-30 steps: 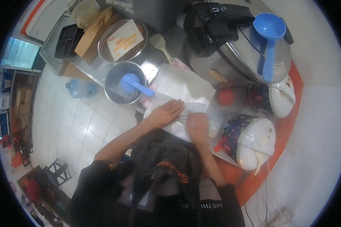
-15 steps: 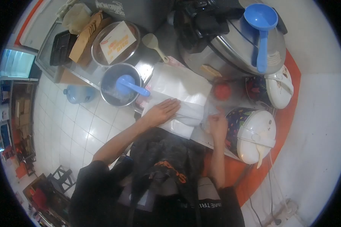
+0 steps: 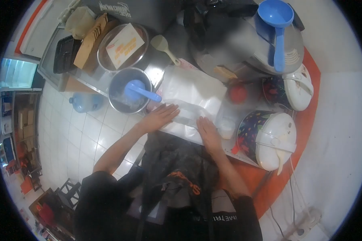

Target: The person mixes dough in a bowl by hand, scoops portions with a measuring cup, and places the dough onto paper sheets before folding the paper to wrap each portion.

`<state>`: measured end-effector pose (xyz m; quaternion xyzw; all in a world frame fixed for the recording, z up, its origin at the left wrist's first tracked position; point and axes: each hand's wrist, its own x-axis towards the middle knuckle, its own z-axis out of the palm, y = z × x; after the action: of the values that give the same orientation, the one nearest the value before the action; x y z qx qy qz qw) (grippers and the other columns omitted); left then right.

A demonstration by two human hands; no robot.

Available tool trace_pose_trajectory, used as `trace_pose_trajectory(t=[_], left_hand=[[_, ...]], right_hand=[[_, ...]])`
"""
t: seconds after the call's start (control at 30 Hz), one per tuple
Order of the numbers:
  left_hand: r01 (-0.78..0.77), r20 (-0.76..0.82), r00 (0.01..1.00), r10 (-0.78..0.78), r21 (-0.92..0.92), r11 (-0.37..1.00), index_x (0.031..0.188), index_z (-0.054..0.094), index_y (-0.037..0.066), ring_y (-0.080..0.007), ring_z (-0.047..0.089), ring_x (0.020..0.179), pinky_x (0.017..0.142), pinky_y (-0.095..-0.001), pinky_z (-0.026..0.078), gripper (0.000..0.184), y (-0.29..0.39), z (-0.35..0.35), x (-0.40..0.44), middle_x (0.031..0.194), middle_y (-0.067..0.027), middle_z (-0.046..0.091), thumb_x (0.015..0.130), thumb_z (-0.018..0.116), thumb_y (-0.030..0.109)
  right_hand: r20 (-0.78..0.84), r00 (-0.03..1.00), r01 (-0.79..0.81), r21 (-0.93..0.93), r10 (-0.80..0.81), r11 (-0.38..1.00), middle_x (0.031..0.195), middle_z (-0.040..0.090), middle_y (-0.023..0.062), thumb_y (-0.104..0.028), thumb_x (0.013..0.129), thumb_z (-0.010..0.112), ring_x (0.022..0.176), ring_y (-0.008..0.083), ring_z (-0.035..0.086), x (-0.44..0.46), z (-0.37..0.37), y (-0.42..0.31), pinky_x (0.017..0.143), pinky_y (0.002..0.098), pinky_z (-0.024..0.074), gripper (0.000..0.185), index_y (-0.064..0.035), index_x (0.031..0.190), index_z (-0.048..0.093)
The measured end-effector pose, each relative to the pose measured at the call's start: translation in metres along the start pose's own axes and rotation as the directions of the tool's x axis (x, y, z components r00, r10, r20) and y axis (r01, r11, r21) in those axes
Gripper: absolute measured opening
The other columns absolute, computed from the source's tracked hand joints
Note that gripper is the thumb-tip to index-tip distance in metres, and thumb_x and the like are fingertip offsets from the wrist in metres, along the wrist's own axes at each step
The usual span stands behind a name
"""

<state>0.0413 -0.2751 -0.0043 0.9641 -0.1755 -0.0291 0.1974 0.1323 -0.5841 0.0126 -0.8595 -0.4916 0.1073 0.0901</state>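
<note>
A stack of white sheets (image 3: 197, 86) lies on the counter in front of me. Across it is a folded, translucent plastic piece (image 3: 187, 113), perhaps a bag; I cannot tell its exact kind. My left hand (image 3: 161, 118) lies flat on its left end, fingers stretched out. Flat on the right part of the same piece rests my right hand (image 3: 207, 131), fingers extended. Just beyond my left hand stands a metal pot (image 3: 116, 98) with a blue scoop (image 3: 138, 90) in it. Right of my right hand is a small whitish container (image 3: 226, 130), partly blurred.
Two patterned rice containers with white lids (image 3: 275, 140) stand at the right. Behind is a large steel vessel (image 3: 245, 52) with a blue ladle (image 3: 278, 36) on its lid. A pale rice paddle (image 3: 165, 48), a tray with a printed card (image 3: 124, 46) and a cardboard piece (image 3: 90, 44) lie at the back left.
My right hand has moved left from beside the rice container onto the plastic piece, its fingers now flat. My left hand has slid slightly left and toward me.
</note>
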Motion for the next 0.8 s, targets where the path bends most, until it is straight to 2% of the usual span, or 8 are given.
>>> trace_pose_trajectory(t=[0.13, 0.23, 0.33, 0.4, 0.47, 0.53, 0.7, 0.8], left_hand=[[-0.032, -0.038, 0.999, 0.030, -0.054, 0.998, 0.141, 0.056, 0.007, -0.0270, 0.052, 0.138, 0.113, -0.0436, 0.045, 0.044, -0.017, 0.005, -0.008, 0.148, -0.0110, 0.054, 0.100, 0.060, 0.023], [0.088, 0.028, 0.996, -0.086, -0.103, 0.991, 0.126, 0.066, 0.007, -0.0284, 0.062, 0.123, 0.101, -0.0449, 0.051, 0.031, -0.015, -0.010, 0.006, 0.132, -0.0099, 0.064, 0.098, 0.063, 0.019], [0.264, 0.116, 0.962, -0.248, -0.154, 0.952, 0.116, 0.068, 0.007, -0.0310, 0.066, 0.111, 0.092, -0.0455, 0.053, 0.025, -0.007, -0.017, 0.029, 0.121, -0.0102, 0.067, 0.094, 0.068, 0.018], [0.364, 0.139, 0.930, -0.341, -0.203, 0.909, 0.115, 0.067, 0.006, -0.0325, 0.066, 0.108, 0.090, -0.0453, 0.053, 0.026, -0.001, -0.016, 0.040, 0.118, -0.0108, 0.067, 0.092, 0.070, 0.017], [0.400, -0.197, 0.856, -0.477, -0.332, 0.854, 0.109, 0.068, 0.004, -0.0349, 0.067, 0.103, 0.091, -0.0447, 0.053, 0.026, 0.007, -0.012, 0.047, 0.112, -0.0117, 0.068, 0.087, 0.075, 0.016], [0.412, -0.130, 0.869, -0.477, -0.346, 0.843, 0.107, 0.068, 0.003, -0.0352, 0.068, 0.102, 0.089, -0.0453, 0.053, 0.025, 0.003, -0.009, 0.049, 0.110, -0.0113, 0.068, 0.086, 0.075, 0.014], [0.422, 0.093, 0.904, -0.418, -0.359, 0.832, 0.105, 0.066, 0.002, -0.0347, 0.067, 0.101, 0.081, -0.0468, 0.055, 0.021, -0.009, -0.008, 0.056, 0.105, -0.0098, 0.066, 0.086, 0.073, 0.010], [0.466, -0.030, 0.872, -0.488, -0.256, 0.847, 0.108, 0.065, 0.003, -0.0301, 0.067, 0.104, 0.077, -0.0436, 0.057, 0.022, 0.005, 0.001, 0.048, 0.105, -0.0090, 0.064, 0.088, 0.070, 0.010]], right_hand=[[-0.028, 1.000, 0.006, 0.166, -0.001, 0.986, 0.142, 0.060, 0.0169, -0.015, 0.091, 0.063, 0.132, 0.0347, 0.054, 0.016, -0.014, 0.012, 0.110, 0.0478, 0.0421, 0.045, -0.0016, 0.134, 0.061], [0.153, 0.985, -0.130, 0.326, 0.084, 0.936, 0.127, 0.068, 0.0160, -0.013, 0.092, 0.063, 0.123, 0.0349, 0.060, 0.045, -0.041, 0.019, 0.099, 0.0465, 0.0482, 0.029, -0.0015, 0.119, 0.067], [0.324, 0.899, -0.423, 0.466, 0.295, 0.777, 0.113, 0.070, 0.0183, -0.009, 0.090, 0.066, 0.112, 0.0384, 0.064, 0.068, -0.049, 0.013, 0.089, 0.0480, 0.0524, 0.021, -0.0019, 0.110, 0.070], [0.073, 0.893, -0.435, 0.397, 0.445, 0.808, 0.107, 0.069, 0.0205, -0.007, 0.087, 0.071, 0.101, 0.0406, 0.067, 0.079, -0.043, 0.008, 0.083, 0.0501, 0.0544, 0.017, -0.0026, 0.104, 0.071], [-0.055, 0.916, -0.358, 0.332, 0.397, 0.873, 0.104, 0.069, 0.0209, -0.006, 0.086, 0.073, 0.098, 0.0406, 0.068, 0.082, -0.037, 0.004, 0.083, 0.0494, 0.0548, 0.019, -0.0021, 0.104, 0.070], [-0.178, 0.924, -0.289, 0.255, 0.338, 0.923, 0.101, 0.068, 0.0213, -0.004, 0.084, 0.074, 0.094, 0.0406, 0.069, 0.080, -0.032, 0.002, 0.083, 0.0488, 0.0552, 0.020, -0.0016, 0.104, 0.068], [0.040, 0.927, -0.368, 0.296, 0.373, 0.882, 0.100, 0.065, 0.0186, -0.005, 0.086, 0.069, 0.095, 0.0387, 0.068, 0.085, -0.039, 0.006, 0.081, 0.0483, 0.0559, 0.019, -0.0001, 0.105, 0.065], [-0.145, 0.933, -0.274, 0.302, 0.328, 0.913, 0.104, 0.066, 0.0188, -0.006, 0.091, 0.064, 0.096, 0.0390, 0.067, 0.089, -0.038, 0.001, 0.083, 0.0491, 0.0550, 0.021, -0.0001, 0.110, 0.061]])
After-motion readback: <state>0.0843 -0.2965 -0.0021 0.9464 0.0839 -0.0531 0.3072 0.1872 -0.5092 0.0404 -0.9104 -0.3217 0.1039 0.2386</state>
